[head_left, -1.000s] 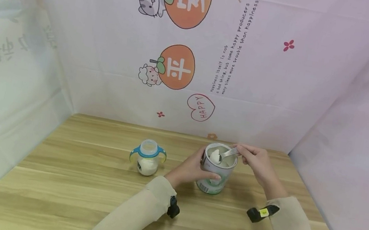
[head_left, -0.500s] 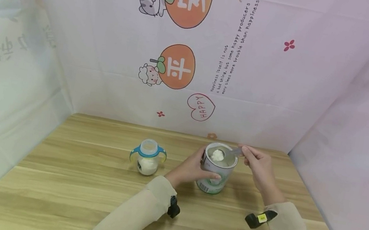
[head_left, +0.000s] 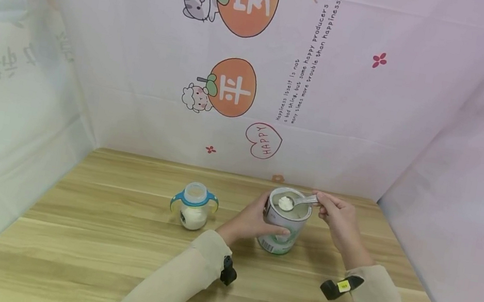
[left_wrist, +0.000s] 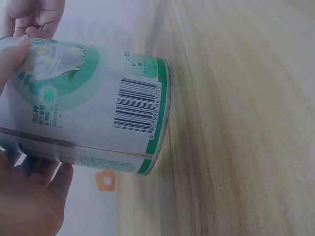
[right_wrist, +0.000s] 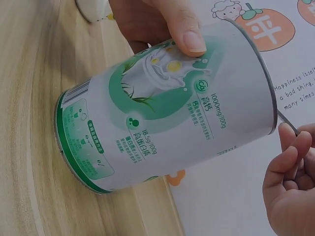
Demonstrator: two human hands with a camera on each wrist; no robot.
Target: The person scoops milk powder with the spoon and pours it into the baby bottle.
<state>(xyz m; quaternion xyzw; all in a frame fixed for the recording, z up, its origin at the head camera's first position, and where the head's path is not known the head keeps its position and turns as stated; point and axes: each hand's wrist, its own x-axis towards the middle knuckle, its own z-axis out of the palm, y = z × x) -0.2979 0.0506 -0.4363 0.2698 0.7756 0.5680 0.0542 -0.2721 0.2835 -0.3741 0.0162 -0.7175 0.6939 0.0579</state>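
My left hand (head_left: 252, 220) grips a white and green milk powder can (head_left: 291, 237) from its left side, the thumb across the front label. In the left wrist view the can (left_wrist: 98, 93) shows its barcode, with its base at the tabletop. The can's top is uncovered, and pale powder shows inside. My right hand (head_left: 340, 222) pinches the handle of a metal spoon (head_left: 306, 199). The spoon's bowl lies over the can's mouth with a small mound of powder (head_left: 286, 203) in it. In the right wrist view most of the spoon is hidden behind the can's rim.
A baby bottle (head_left: 193, 216) with blue side handles stands uncapped left of the can, with whitish contents. The wooden table (head_left: 115, 247) is enclosed by printed cloth walls (head_left: 317, 152) at the back and both sides.
The spoon's large heap of powder has become a smaller mound. My right hand has shifted slightly right, drawing the spoon with it. The left hand and the can stay in place.
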